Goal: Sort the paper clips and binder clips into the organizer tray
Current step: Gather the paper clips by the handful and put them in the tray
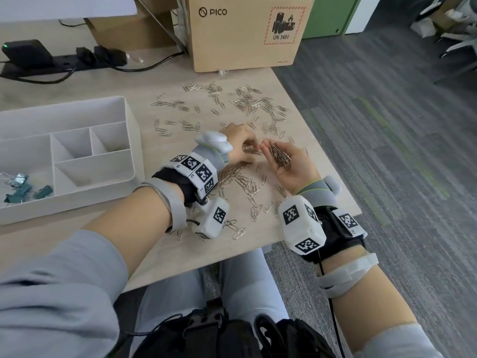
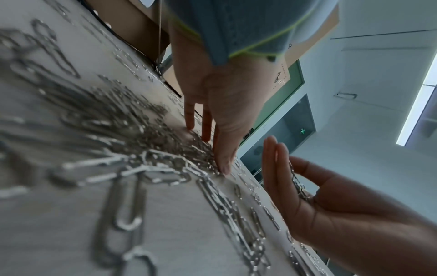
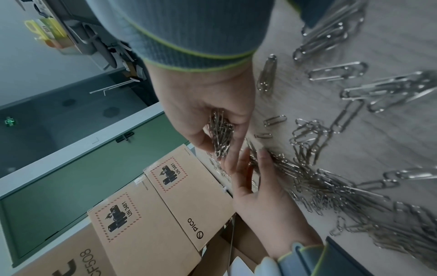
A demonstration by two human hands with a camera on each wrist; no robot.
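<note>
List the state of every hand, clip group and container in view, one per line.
Left hand: fingers straight, pressing the clip heap on the table.
Right hand: palm up, cupping a bundle of silver paper clips.
Loose silver paper clips: scattered on the table.
White organizer tray: holds only green binder clips.

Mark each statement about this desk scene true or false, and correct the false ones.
1. The right hand cups a bunch of paper clips. True.
2. The binder clips lie in the tray. True.
3. Every tray compartment holds paper clips. False: the compartments in view look bare; only the binder clips show, in the left one.
4. The left hand is lifted well above the desk. False: its fingers touch clips on the desk.
5. A cardboard box stands behind the scattered clips. True.
</note>
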